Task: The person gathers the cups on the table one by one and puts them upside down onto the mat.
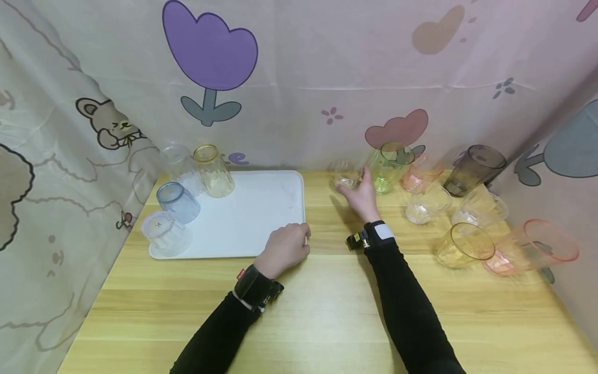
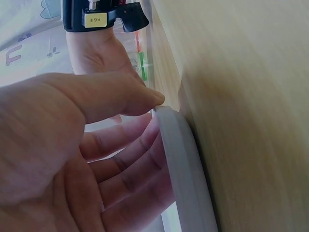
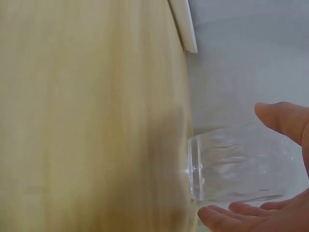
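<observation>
Head view: your left hand (image 1: 285, 248) pinches the white tray (image 1: 261, 208) at its corner, while your right hand (image 1: 359, 196) closes on the clear cup (image 1: 347, 174) standing on the table (image 1: 327, 311).

Right wrist view: your fingers (image 3: 241, 215) bracket that cup; next you'd likely tighten and lift it trayward.

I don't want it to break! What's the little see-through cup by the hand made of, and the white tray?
The small clear ribbed cup between the right hand's fingers looks like glossy glass or clear plastic; it's see-through, so hard to tell. The white rounded tray looks like smooth matte plastic.
</observation>
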Tool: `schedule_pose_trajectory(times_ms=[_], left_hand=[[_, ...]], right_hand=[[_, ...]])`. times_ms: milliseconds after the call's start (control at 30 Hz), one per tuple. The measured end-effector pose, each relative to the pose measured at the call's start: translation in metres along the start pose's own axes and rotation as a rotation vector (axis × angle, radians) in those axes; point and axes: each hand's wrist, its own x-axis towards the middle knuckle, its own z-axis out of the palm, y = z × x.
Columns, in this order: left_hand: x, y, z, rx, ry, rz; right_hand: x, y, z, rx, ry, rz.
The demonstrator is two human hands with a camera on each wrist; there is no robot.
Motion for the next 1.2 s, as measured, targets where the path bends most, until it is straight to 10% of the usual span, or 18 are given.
schedule_pose_trajectory(times_ms=[1200], left_hand=[[-0.002,-0.001,-0.007,-0.019,-0.018,0.003]], right_hand=[[-0.009,-0.018,0.002,0.229,0.038,0.02]])
